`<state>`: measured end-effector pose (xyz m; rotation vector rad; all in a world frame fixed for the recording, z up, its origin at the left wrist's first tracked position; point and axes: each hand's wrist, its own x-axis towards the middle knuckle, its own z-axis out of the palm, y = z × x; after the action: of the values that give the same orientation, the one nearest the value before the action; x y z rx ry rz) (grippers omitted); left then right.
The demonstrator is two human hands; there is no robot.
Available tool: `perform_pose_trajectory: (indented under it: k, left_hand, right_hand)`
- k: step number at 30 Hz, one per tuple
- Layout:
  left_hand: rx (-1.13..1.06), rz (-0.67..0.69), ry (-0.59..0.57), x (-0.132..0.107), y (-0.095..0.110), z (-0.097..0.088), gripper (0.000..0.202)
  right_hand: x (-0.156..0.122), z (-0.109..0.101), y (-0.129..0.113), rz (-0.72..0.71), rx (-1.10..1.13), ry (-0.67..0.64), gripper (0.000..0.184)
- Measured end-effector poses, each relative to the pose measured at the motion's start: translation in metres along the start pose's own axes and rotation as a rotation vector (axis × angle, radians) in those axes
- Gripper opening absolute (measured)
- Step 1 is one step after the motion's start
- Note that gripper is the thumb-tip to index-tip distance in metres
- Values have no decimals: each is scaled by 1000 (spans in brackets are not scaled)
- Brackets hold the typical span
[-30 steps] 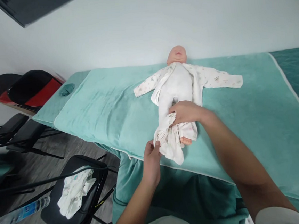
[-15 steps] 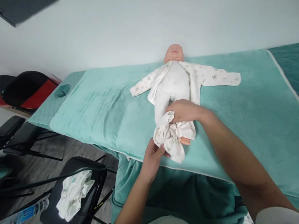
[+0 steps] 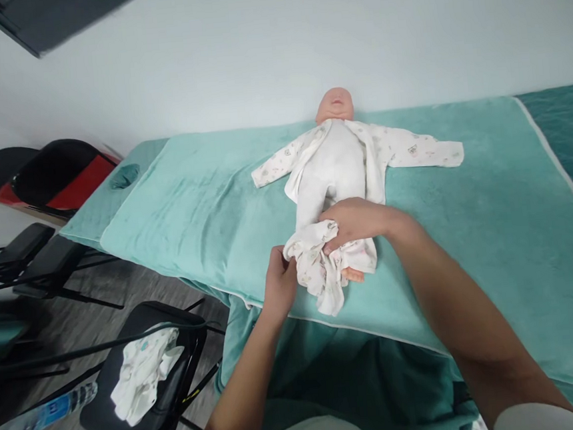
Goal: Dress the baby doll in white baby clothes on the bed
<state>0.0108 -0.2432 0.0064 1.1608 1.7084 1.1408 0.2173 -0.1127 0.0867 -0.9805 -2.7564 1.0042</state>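
A baby doll [image 3: 338, 163] lies on its back on a green massage table, its head toward the wall. An open white patterned jacket [image 3: 414, 148] covers its spread arms. White patterned baby pants [image 3: 316, 272] are bunched around the lower legs, and one foot [image 3: 353, 275] pokes out below them. My left hand [image 3: 280, 282] pinches the edge of the pants on the left side. Over the doll's shins, my right hand [image 3: 355, 222] grips the pants' upper edge, thumb on the cloth. The other foot is hidden in the fabric.
The green massage table [image 3: 205, 202] stands against a white wall. At lower left, a black folding chair [image 3: 109, 424] holds a crumpled white garment [image 3: 144, 371], with a water bottle [image 3: 48, 416] beside it. More chairs [image 3: 57, 175] stand at the far left.
My left hand has moved up and left from below the bunched cloth to its left edge, pulling that edge outward. My right hand stays on the pants, slightly lower.
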Motion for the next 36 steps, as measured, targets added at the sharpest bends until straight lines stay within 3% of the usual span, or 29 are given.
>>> perform_pose_trajectory:
  k: [4, 10, 20, 24, 28, 32, 36]
  left_hand:
    - [-51, -1, 11, 15, 4, 5, 23]
    - [66, 153, 75, 62, 11, 10, 11]
    - [119, 291, 92, 115, 15, 27, 12]
    - [97, 291, 58, 125, 16, 30, 11]
    - [3, 233, 62, 109, 18, 29, 14]
    - [-56, 134, 109, 62, 11, 16, 25]
    - [22, 174, -143, 19, 0, 3, 38]
  right_hand:
    - [1, 2, -2, 0, -33, 56, 23]
    - [5, 4, 2, 77, -39, 203, 12]
    - [9, 6, 9, 104, 144, 398, 15]
    - [10, 6, 9, 127, 241, 397, 19]
    - [11, 6, 6, 147, 219, 385, 20]
    - [12, 6, 7, 124, 193, 377, 19]
    - [12, 8, 9, 109, 177, 392, 19]
